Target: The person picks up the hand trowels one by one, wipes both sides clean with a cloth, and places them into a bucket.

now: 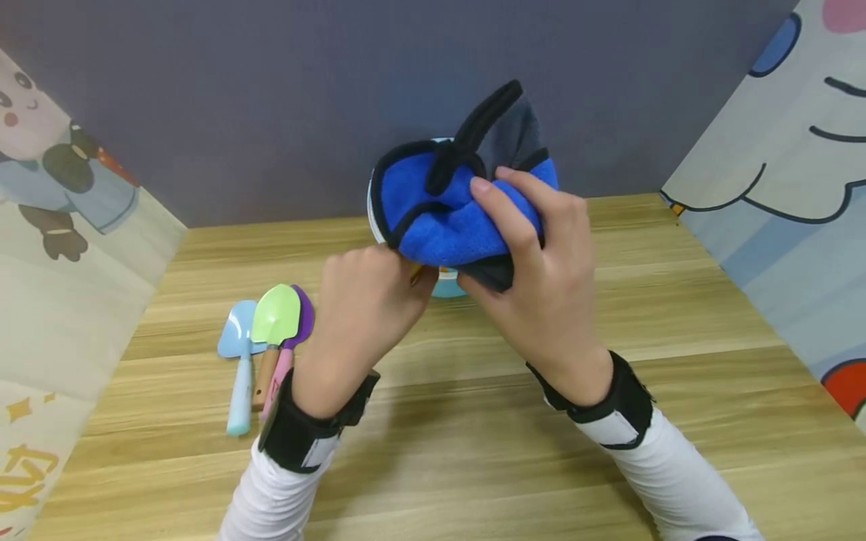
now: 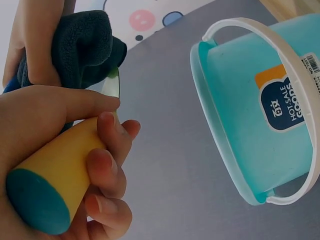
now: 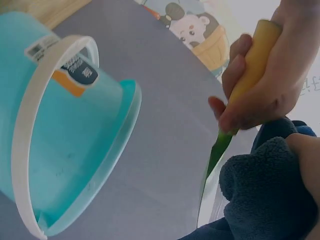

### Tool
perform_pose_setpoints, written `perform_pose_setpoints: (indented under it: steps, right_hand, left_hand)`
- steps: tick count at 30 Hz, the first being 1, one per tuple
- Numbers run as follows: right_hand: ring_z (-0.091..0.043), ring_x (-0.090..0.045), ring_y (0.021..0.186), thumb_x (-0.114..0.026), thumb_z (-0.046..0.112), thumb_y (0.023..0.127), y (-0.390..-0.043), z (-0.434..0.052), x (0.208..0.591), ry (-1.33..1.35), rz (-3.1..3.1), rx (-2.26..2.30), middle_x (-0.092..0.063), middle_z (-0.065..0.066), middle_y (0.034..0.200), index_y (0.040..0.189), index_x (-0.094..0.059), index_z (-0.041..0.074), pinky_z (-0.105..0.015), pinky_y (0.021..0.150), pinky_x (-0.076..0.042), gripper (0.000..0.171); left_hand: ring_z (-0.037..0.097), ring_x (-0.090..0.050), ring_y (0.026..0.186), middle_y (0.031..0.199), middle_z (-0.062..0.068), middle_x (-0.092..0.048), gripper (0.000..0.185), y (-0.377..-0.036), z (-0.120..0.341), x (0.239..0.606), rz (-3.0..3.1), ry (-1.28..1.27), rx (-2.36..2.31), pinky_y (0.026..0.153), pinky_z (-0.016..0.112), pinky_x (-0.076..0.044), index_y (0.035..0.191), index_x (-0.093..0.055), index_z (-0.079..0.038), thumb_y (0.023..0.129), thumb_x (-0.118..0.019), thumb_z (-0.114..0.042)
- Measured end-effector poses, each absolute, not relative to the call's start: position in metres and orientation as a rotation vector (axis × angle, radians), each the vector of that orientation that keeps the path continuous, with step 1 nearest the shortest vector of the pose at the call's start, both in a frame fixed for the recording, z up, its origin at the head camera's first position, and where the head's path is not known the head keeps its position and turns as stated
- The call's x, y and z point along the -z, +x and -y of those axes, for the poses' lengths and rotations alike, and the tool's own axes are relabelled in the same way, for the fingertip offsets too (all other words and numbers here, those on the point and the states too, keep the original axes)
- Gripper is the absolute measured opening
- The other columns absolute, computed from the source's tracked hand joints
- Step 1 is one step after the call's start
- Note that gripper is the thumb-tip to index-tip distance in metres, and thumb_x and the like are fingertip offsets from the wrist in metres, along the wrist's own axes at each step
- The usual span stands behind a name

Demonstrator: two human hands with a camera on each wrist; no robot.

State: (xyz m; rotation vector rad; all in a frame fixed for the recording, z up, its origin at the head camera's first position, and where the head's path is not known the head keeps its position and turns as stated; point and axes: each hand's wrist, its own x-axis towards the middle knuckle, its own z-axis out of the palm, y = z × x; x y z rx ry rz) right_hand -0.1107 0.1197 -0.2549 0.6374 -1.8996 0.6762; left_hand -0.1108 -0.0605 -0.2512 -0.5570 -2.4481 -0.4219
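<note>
My left hand [image 1: 365, 304] curls round the yellow handle of what looks like a small shovel [image 2: 62, 165]; the handle's end is teal. In the right wrist view its green blade [image 3: 216, 156] is seen nearly edge-on and partly hidden by cloth. A blue and dark grey towel [image 1: 449, 237] with black edging is bunched in my right hand [image 1: 551, 293], against the blade. Behind the towel in the head view stands a turquoise bucket [image 1: 449, 287], mostly covered there. Both wrist views show the bucket's white handle [image 3: 25, 125] and label; neither hand touches it.
On the wooden table [image 1: 676, 421] to the left lie a light blue shovel [image 1: 240, 376], a green shovel [image 1: 276, 315] with a brown handle, and a purple shovel [image 1: 304, 315] with a pink handle, overlapping. A grey panel [image 1: 271, 113] rises behind, with cartoon-printed panels at both sides.
</note>
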Motion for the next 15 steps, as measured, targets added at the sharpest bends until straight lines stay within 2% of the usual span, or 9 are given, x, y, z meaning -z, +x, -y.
perform_pose_setpoints:
  steps: [6,15]
  right_hand:
    - [-0.041,-0.056,0.113,-0.076,0.014,0.082,-0.111,-0.1152,0.2592,0.685,1.938,-0.638,-0.055,-0.017,0.141,0.138,-0.051,0.02,-0.054,0.095,-0.043,0.062]
    - [-0.042,-0.055,0.11,-0.077,0.018,0.084,-0.1175,-0.1128,0.2649,0.652,1.956,-0.601,-0.055,-0.016,0.142,0.14,-0.049,0.021,-0.055,0.094,-0.044,0.063]
  left_hand:
    - [0.02,-0.035,0.04,0.051,0.0,-0.034,0.044,-0.1099,0.0625,0.2504,2.449,-0.58,0.462,0.042,0.032,-0.022,0.06,-0.036,-0.014,0.09,-0.067,-0.017]
    - [0.02,-0.035,0.041,0.05,-0.002,-0.033,0.044,-0.1089,0.0627,0.2502,2.434,-0.602,0.424,0.041,0.033,-0.022,0.057,-0.038,-0.015,0.09,-0.067,-0.019]
